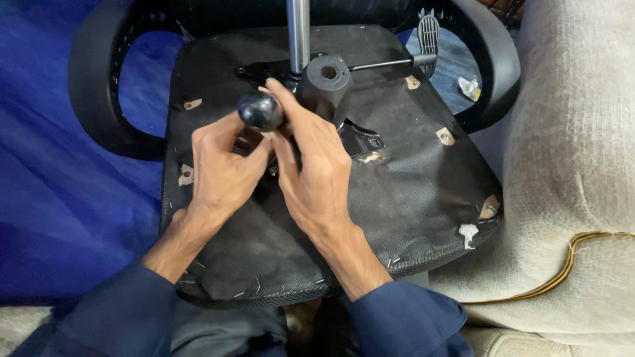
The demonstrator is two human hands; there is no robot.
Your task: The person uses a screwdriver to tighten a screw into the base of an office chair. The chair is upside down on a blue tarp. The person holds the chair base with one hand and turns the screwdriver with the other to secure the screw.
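Note:
An office chair seat (410,198) lies upside down in front of me, its black fabric underside stapled along the edges. A metal mechanism plate (360,142) with a black cone housing (325,82) and a chrome gas cylinder (298,33) stands at its middle. My left hand (221,165) and my right hand (314,165) meet beside the housing, both with fingers on a round black knob (260,110). What the knob is fixed to is hidden by my fingers.
Black armrests (92,86) curve at both sides of the seat. A lever with a paddle handle (428,36) sticks out to the right. A beige sofa (575,165) is on the right, blue cloth (59,198) on the left.

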